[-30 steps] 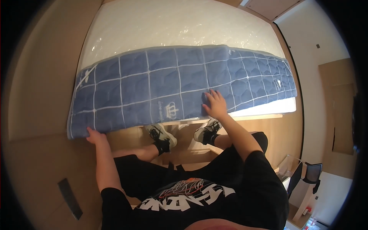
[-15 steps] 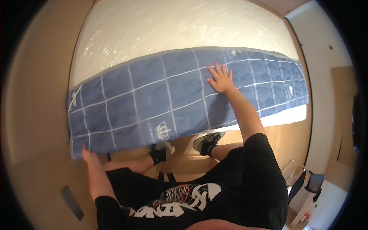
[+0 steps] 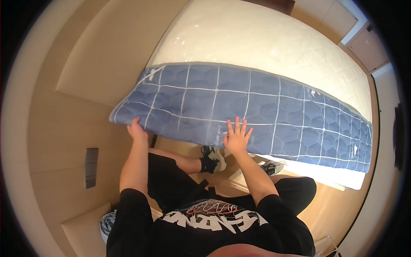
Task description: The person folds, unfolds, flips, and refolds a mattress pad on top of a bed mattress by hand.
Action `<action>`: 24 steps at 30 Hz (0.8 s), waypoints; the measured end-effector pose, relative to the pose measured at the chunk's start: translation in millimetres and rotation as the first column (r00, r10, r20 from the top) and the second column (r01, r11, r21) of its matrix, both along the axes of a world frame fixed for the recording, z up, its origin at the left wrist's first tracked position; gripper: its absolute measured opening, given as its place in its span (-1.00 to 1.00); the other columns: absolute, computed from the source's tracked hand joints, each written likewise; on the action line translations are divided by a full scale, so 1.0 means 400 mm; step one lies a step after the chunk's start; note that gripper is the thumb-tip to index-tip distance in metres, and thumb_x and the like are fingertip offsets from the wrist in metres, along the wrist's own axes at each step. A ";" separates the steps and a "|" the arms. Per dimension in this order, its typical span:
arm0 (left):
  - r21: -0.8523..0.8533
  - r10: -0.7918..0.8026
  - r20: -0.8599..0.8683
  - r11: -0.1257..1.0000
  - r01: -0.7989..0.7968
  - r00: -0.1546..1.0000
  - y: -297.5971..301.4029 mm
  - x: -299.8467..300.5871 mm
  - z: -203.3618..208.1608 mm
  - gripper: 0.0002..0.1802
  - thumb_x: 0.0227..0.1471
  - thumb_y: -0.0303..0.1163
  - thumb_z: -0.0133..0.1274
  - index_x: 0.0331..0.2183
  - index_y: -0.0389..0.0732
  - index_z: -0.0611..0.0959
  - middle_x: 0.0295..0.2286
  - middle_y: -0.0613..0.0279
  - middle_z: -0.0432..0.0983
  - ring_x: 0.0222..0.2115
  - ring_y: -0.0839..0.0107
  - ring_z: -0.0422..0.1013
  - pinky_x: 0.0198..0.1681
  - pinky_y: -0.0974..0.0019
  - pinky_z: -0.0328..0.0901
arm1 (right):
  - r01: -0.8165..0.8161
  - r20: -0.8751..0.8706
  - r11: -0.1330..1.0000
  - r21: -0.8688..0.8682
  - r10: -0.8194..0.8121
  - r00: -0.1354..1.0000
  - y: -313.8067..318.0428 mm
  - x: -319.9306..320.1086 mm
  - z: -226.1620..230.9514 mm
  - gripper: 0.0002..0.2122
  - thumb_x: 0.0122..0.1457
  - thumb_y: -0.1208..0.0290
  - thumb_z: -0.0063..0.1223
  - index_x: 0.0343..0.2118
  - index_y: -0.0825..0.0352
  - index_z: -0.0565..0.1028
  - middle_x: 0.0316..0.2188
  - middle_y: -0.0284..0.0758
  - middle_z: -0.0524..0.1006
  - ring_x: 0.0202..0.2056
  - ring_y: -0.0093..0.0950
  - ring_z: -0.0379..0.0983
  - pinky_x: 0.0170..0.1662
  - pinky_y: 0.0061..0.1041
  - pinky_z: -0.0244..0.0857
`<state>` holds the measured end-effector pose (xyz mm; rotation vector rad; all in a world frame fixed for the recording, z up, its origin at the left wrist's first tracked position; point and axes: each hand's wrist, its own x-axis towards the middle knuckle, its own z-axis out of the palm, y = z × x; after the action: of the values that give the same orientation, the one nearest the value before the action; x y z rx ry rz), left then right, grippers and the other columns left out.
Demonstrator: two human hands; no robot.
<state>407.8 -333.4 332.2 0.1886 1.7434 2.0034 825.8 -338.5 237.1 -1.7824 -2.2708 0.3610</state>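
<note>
A blue quilted mattress pad with a white grid lies along the near side of a pale, shiny mattress. At the pad's near left corner, my left hand grips the edge, thumb on top and the other fingers mostly hidden. My right hand rests flat on the pad close to its near edge, fingers spread, holding nothing. A white strap crosses the pad's far left corner.
A beige padded panel borders the bed on the left. Below it a grey switch plate is set in the wood surface. My shoes stand by the bed's near edge. A white layer shows under the pad at right.
The view has shifted toward the left wall. My right hand has moved from the pad's middle to its near edge, closer to my left hand, which stays at the near left corner.
</note>
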 end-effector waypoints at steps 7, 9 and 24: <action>-0.194 -0.504 -0.593 0.847 0.496 0.628 0.022 0.368 0.121 -0.52 -0.12 -0.53 0.15 -0.08 -0.34 0.46 -0.13 0.06 0.50 -0.07 0.24 0.40 -0.01 0.20 0.28 | -0.052 -0.202 0.896 -0.440 -0.042 0.978 0.071 0.074 0.070 -0.40 0.09 0.05 0.16 0.20 0.09 0.32 0.24 -0.11 0.26 0.29 -0.06 0.08 0.25 0.13 -0.06; -0.255 -0.568 -0.636 0.794 0.553 0.523 -0.005 0.454 0.117 -0.51 -0.16 -0.53 0.16 -0.09 -0.33 0.46 -0.11 0.05 0.50 -0.05 0.19 0.41 0.02 0.15 0.26 | -0.025 -0.565 0.797 -0.603 -0.405 0.719 0.085 0.135 0.133 -0.47 0.13 0.05 0.12 0.15 0.13 0.37 0.17 -0.15 0.35 0.18 -0.13 0.24 0.15 -0.01 0.11; -0.850 -0.763 -0.524 0.438 0.292 -0.379 -0.231 0.483 -0.080 -0.25 -0.26 -0.39 0.24 0.05 -0.16 0.40 0.27 0.07 0.04 0.29 -0.01 -0.07 0.30 -0.17 -0.18 | 0.159 -0.431 0.791 -0.591 -0.476 0.766 0.180 0.137 0.115 -0.54 -0.03 0.18 0.33 -0.18 0.47 0.55 -0.26 -0.14 0.60 -0.36 -0.33 0.55 -0.29 -0.38 0.42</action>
<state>601.0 -426.0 300.0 2.3827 1.7607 0.3261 880.5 -266.4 283.2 -1.9124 -1.4713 1.3463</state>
